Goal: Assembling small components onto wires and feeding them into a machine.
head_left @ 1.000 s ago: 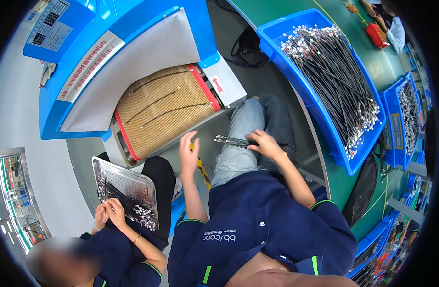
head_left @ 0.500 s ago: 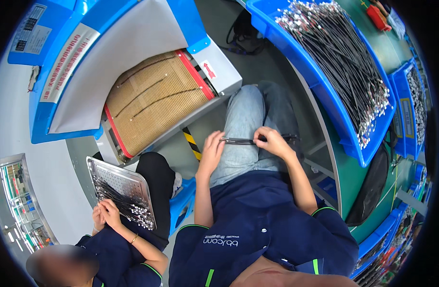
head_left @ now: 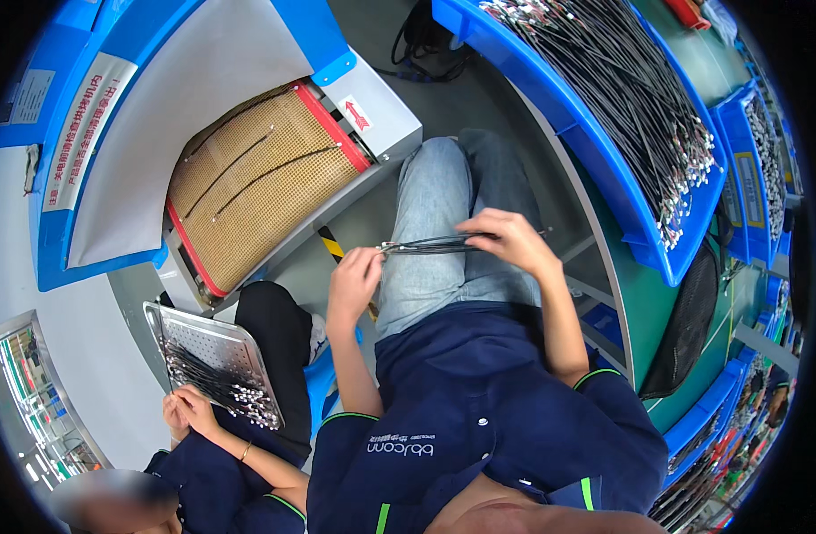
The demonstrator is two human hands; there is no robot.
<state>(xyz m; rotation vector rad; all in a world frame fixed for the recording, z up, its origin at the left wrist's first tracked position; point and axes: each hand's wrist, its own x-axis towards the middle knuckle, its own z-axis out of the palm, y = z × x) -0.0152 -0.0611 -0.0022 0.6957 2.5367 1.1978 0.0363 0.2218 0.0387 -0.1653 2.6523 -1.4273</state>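
A small bundle of black cables [head_left: 430,243] with pale connector ends lies across my lap, held between my two hands. My left hand [head_left: 355,278] is closed, its fingertips pinching at the bundle's left end, where several strands and connectors fan out. Farther along, my right hand [head_left: 512,242] grips the bundle with thumb and fingers. The cables' right ends stick out past it. Below the bundle are my jeans-clad legs [head_left: 426,280].
At left, single cables lie on a machine's tan mesh conveyor belt [head_left: 248,178]. A seated co-worker holds a perforated metal tray [head_left: 248,334] of cables. On the right, a large blue bin [head_left: 559,116] full of black cables stands on a green table [head_left: 622,276].
My hands have moved farther apart, baring more of the bundle between them. The strands look looser at the left end. The whole view has shifted, moving the surroundings toward the left.
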